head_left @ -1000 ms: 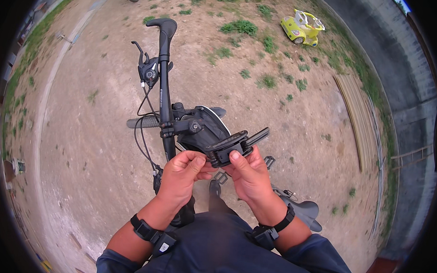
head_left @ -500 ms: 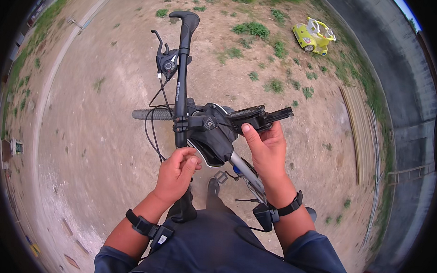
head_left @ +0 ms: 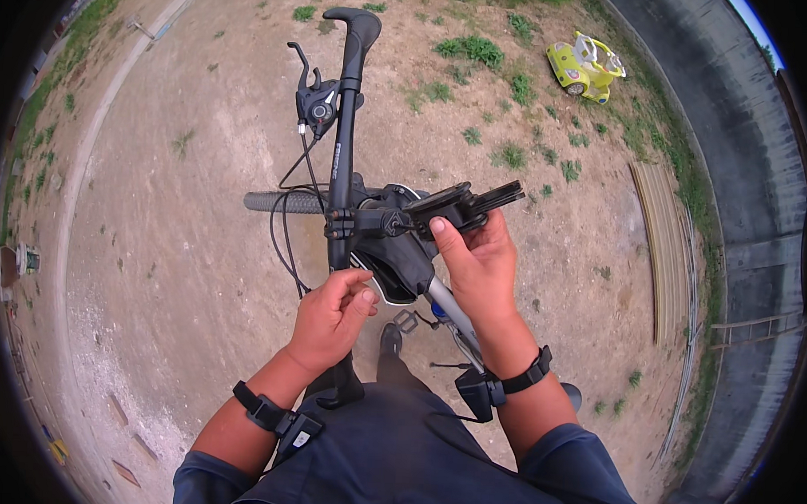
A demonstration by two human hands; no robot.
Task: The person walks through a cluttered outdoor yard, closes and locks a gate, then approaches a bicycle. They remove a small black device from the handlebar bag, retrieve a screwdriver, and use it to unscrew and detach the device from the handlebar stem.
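My right hand (head_left: 473, 259) grips a black folding tool (head_left: 450, 205) with narrow pieces sticking out to the right, held just right of the bicycle stem (head_left: 369, 222). My left hand (head_left: 330, 316) is loosely curled beside the black handlebar (head_left: 342, 170); whatever its fingers may hold is hidden. Between my hands a black bag (head_left: 398, 270) sits on the bicycle's silver-grey frame (head_left: 455, 312), its near end gaping. The brake and shift lever (head_left: 318, 107) is on the upper part of the bar, with cables looping down to the left.
A yellow toy car (head_left: 583, 72) stands on the dirt at upper right. Planks (head_left: 654, 252) lie along the right beside a grey wall (head_left: 752, 211), with a ladder (head_left: 752, 326) near it. A bucket (head_left: 25, 258) stands at far left. A pedal (head_left: 406, 320) shows below the bag.
My right hand has moved up and right with the black tool, away from my left hand, which has come off it. In the last half second the tool shifted slightly left.
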